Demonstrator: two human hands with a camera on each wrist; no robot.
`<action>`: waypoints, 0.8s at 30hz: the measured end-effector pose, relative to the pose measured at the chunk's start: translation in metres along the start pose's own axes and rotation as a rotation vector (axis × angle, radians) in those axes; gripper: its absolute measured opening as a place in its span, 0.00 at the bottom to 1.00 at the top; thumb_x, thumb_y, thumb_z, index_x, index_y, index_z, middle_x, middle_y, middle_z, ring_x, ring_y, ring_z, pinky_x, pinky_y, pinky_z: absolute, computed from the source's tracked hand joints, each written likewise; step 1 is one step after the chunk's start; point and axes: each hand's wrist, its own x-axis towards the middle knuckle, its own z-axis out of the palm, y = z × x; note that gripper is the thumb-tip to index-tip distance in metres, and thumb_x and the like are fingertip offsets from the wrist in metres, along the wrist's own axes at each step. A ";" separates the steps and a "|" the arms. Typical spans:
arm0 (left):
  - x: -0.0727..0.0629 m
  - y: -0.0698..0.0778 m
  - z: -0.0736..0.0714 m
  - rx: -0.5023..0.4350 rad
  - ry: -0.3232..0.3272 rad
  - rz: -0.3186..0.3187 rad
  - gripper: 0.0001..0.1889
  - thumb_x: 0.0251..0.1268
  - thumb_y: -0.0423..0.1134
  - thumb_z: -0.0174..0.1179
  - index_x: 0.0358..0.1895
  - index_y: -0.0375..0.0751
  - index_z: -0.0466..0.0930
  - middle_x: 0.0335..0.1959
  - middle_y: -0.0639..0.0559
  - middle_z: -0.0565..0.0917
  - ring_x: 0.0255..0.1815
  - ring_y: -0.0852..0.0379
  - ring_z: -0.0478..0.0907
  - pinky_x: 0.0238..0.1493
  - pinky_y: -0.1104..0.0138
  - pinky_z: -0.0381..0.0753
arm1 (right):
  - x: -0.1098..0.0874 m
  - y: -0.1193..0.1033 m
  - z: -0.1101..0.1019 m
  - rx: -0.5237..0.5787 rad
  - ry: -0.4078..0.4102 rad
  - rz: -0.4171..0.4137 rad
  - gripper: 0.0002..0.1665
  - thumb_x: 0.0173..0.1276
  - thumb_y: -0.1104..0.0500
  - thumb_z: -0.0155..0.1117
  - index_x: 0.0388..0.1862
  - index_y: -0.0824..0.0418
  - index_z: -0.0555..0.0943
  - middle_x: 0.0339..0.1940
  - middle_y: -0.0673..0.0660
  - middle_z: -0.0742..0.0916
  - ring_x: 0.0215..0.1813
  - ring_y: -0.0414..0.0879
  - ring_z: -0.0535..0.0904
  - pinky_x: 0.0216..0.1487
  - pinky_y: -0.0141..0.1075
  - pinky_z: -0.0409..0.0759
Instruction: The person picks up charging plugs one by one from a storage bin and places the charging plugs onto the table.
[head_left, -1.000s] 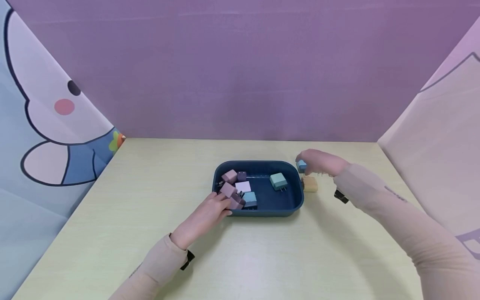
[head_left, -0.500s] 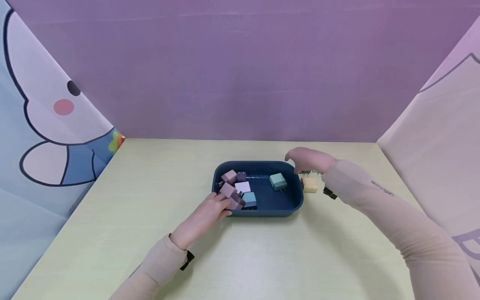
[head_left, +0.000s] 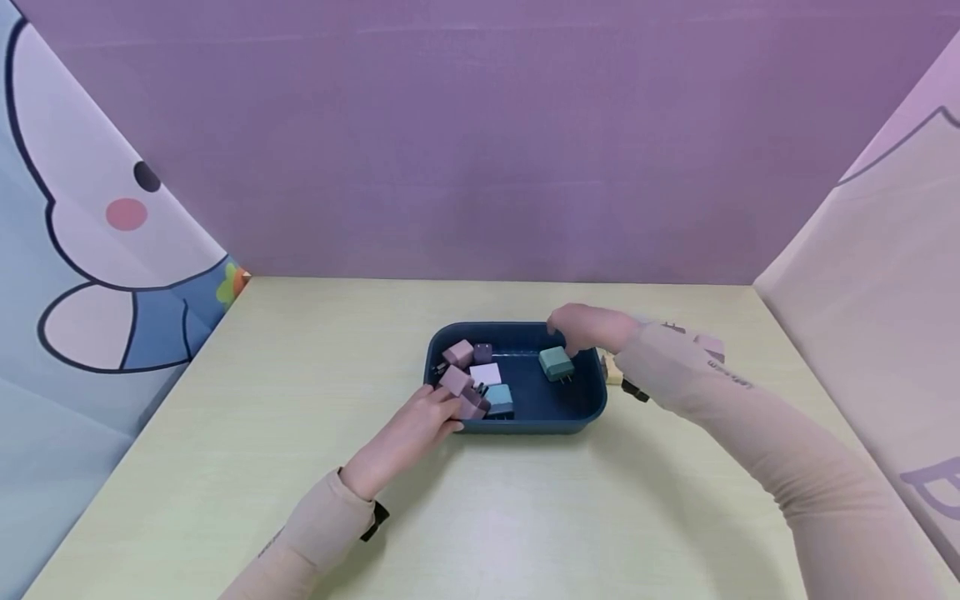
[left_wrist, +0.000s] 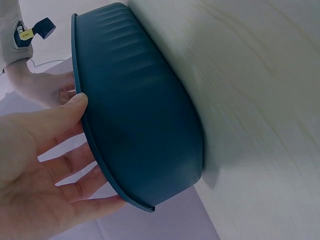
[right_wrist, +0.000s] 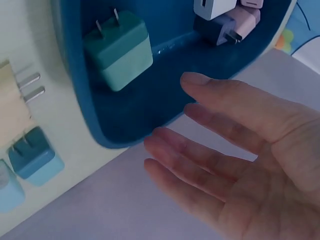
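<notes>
My left hand (head_left: 414, 423) grips the near left rim of a dark blue plastic bin (head_left: 551, 426); in the left wrist view the thumb lies on the rim and the fingers (left_wrist: 75, 160) pass behind it. My right hand (head_left: 588, 327) hovers over the bin's far right corner, fingers apart and holding nothing in the right wrist view. Closest to it in the bin lies a green charger plug (right_wrist: 120, 50), prongs showing. Piled at the bin's left end are pink plugs (head_left: 456, 380), a white plug (head_left: 486, 374), a dark purple plug (head_left: 483, 353) and a blue plug (head_left: 499, 399).
Just right of the bin on the table (head_left: 525, 517), a yellow plug (right_wrist: 10, 107) and a two-tone blue plug (right_wrist: 36, 157) lie close together. Another light blue plug (right_wrist: 9, 187) is at the view's edge. A pink plug (head_left: 710, 344) shows behind the right sleeve.
My right hand has moved left from beside the bin to above its far right corner. A blue plug showed at its fingers a second ago; they hold nothing now. The left hand has stayed put.
</notes>
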 end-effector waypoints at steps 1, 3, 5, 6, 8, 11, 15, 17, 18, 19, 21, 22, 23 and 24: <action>0.000 0.000 0.000 0.000 0.001 0.001 0.08 0.49 0.37 0.64 0.33 0.40 0.79 0.34 0.49 0.80 0.27 0.56 0.64 0.29 0.69 0.64 | 0.001 -0.001 0.000 0.004 -0.009 0.001 0.27 0.57 0.73 0.57 0.57 0.70 0.68 0.57 0.64 0.73 0.56 0.55 0.70 0.48 0.40 0.73; 0.000 0.000 0.001 0.003 0.001 0.002 0.08 0.50 0.37 0.64 0.33 0.40 0.79 0.34 0.49 0.80 0.27 0.56 0.64 0.29 0.69 0.64 | 0.001 -0.003 0.001 0.015 -0.023 0.005 0.27 0.57 0.73 0.56 0.58 0.70 0.67 0.58 0.64 0.72 0.57 0.55 0.69 0.47 0.40 0.72; 0.000 0.000 0.001 0.006 0.000 0.001 0.08 0.50 0.38 0.64 0.33 0.40 0.79 0.34 0.49 0.80 0.27 0.56 0.64 0.29 0.70 0.64 | 0.002 -0.003 0.002 0.029 -0.027 0.008 0.27 0.57 0.74 0.55 0.58 0.69 0.67 0.58 0.64 0.72 0.57 0.56 0.69 0.46 0.39 0.72; 0.000 0.000 0.001 0.006 0.000 0.001 0.08 0.50 0.38 0.64 0.33 0.40 0.79 0.34 0.49 0.80 0.27 0.56 0.64 0.28 0.69 0.64 | 0.003 -0.003 0.003 0.037 -0.028 0.009 0.27 0.57 0.74 0.55 0.58 0.69 0.67 0.58 0.64 0.72 0.57 0.55 0.69 0.45 0.38 0.72; 0.000 0.001 0.000 0.008 -0.002 -0.001 0.08 0.50 0.38 0.64 0.33 0.40 0.79 0.34 0.49 0.80 0.27 0.56 0.64 0.28 0.70 0.64 | 0.005 -0.003 0.005 0.044 -0.027 0.009 0.27 0.56 0.74 0.55 0.58 0.69 0.67 0.58 0.64 0.72 0.56 0.54 0.70 0.42 0.37 0.72; 0.001 0.000 0.000 0.009 -0.002 -0.004 0.08 0.50 0.38 0.64 0.33 0.40 0.79 0.34 0.49 0.80 0.27 0.56 0.64 0.28 0.70 0.63 | 0.009 -0.002 0.007 0.051 -0.033 0.021 0.28 0.56 0.74 0.56 0.58 0.69 0.67 0.58 0.64 0.72 0.53 0.52 0.71 0.39 0.36 0.71; 0.001 0.000 0.001 0.009 -0.003 -0.006 0.08 0.50 0.38 0.64 0.33 0.40 0.79 0.34 0.49 0.80 0.27 0.56 0.64 0.28 0.70 0.63 | 0.015 -0.001 0.010 0.037 -0.049 0.030 0.28 0.56 0.73 0.56 0.58 0.69 0.67 0.59 0.64 0.71 0.49 0.50 0.71 0.36 0.35 0.69; 0.001 0.000 0.001 0.009 -0.003 -0.007 0.08 0.50 0.38 0.64 0.32 0.40 0.79 0.33 0.50 0.80 0.26 0.56 0.64 0.28 0.70 0.63 | 0.019 0.000 0.012 0.016 -0.053 0.024 0.28 0.56 0.73 0.56 0.58 0.69 0.68 0.59 0.64 0.72 0.48 0.50 0.71 0.35 0.35 0.69; 0.001 0.000 0.001 0.009 -0.003 -0.007 0.08 0.50 0.38 0.64 0.32 0.40 0.79 0.33 0.50 0.79 0.26 0.56 0.64 0.28 0.70 0.63 | 0.020 0.000 0.014 0.005 -0.056 0.019 0.28 0.56 0.72 0.57 0.57 0.69 0.68 0.58 0.64 0.72 0.48 0.50 0.71 0.35 0.35 0.69; 0.001 0.000 0.001 0.008 -0.003 -0.007 0.07 0.50 0.38 0.64 0.32 0.40 0.79 0.33 0.50 0.79 0.26 0.56 0.63 0.28 0.70 0.62 | 0.022 0.000 0.015 -0.004 -0.060 0.018 0.28 0.56 0.72 0.57 0.58 0.69 0.67 0.58 0.64 0.72 0.49 0.50 0.71 0.37 0.35 0.70; 0.001 0.000 0.001 0.005 -0.001 -0.006 0.07 0.50 0.37 0.64 0.32 0.40 0.79 0.32 0.50 0.79 0.26 0.56 0.63 0.28 0.70 0.62 | 0.025 0.000 0.017 -0.012 -0.066 0.019 0.28 0.56 0.71 0.58 0.58 0.69 0.67 0.58 0.63 0.72 0.52 0.51 0.71 0.41 0.36 0.72; 0.001 0.000 0.001 0.004 0.001 -0.006 0.07 0.50 0.37 0.64 0.32 0.40 0.79 0.32 0.50 0.78 0.26 0.56 0.63 0.28 0.70 0.62 | 0.026 0.000 0.019 -0.015 -0.069 0.019 0.29 0.56 0.71 0.58 0.59 0.68 0.67 0.58 0.63 0.72 0.55 0.52 0.70 0.43 0.36 0.72; 0.001 0.000 0.001 0.001 0.002 -0.006 0.07 0.50 0.37 0.64 0.32 0.40 0.79 0.32 0.50 0.78 0.26 0.56 0.63 0.28 0.70 0.62 | 0.027 -0.001 0.020 -0.007 -0.074 0.024 0.30 0.56 0.72 0.58 0.59 0.68 0.66 0.59 0.63 0.72 0.56 0.52 0.70 0.43 0.37 0.72; 0.001 0.000 0.001 0.000 0.004 -0.006 0.07 0.50 0.37 0.64 0.32 0.40 0.79 0.31 0.50 0.78 0.25 0.56 0.62 0.28 0.70 0.62 | 0.029 -0.001 0.021 -0.002 -0.077 0.025 0.30 0.56 0.72 0.58 0.60 0.68 0.66 0.59 0.63 0.72 0.57 0.52 0.69 0.43 0.37 0.72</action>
